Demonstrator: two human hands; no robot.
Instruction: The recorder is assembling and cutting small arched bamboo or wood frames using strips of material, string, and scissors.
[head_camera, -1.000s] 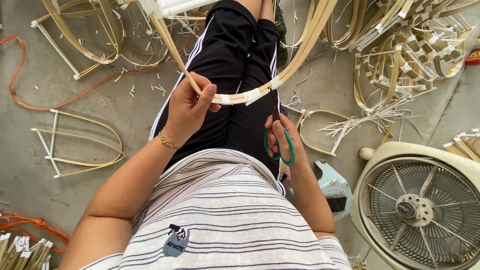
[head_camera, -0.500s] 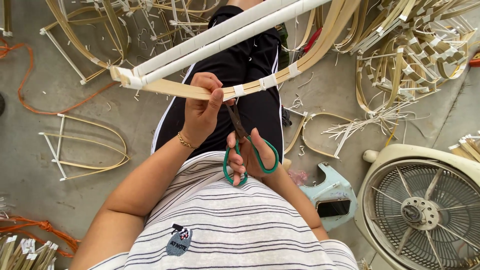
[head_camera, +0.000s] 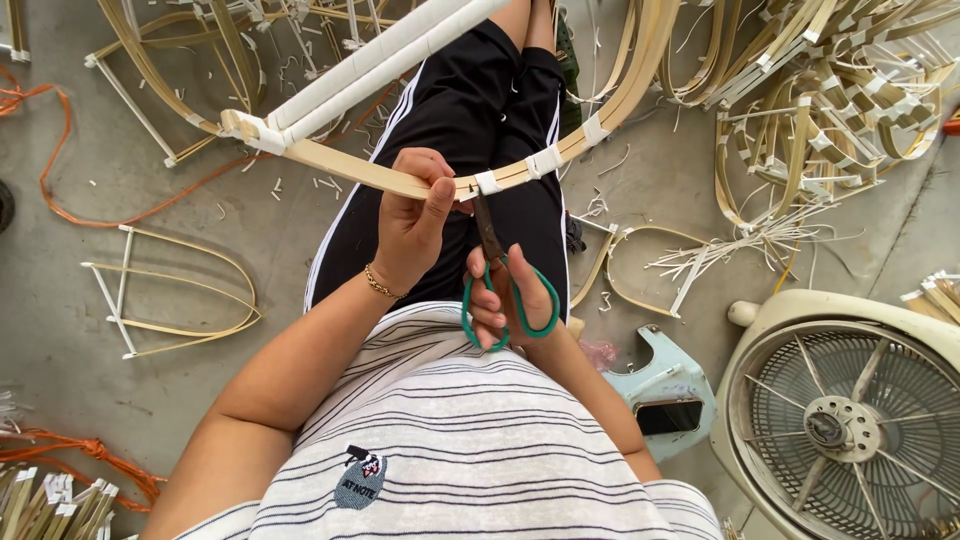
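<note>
My left hand (head_camera: 415, 225) grips a curved bamboo strip frame (head_camera: 350, 170) that is bound with white tape and joined to white-wrapped rods (head_camera: 380, 55). My right hand (head_camera: 510, 295) holds green-handled scissors (head_camera: 495, 275), fingers through the loops. The blades point up and meet the strip at a white tape band (head_camera: 487, 182), right beside my left thumb. The frame hangs over my lap in black shorts.
Finished bamboo frames lie on the concrete floor at left (head_camera: 170, 290) and in a large heap at upper right (head_camera: 820, 100). A cream floor fan (head_camera: 850, 420) stands at right, a pale blue stool (head_camera: 660, 390) beside it. Orange cord (head_camera: 60, 150) and tape scraps litter the floor.
The frame has swung down and level across my lap. My right hand brought the scissors up from my side, and the blades now sit at the tape on the strip.
</note>
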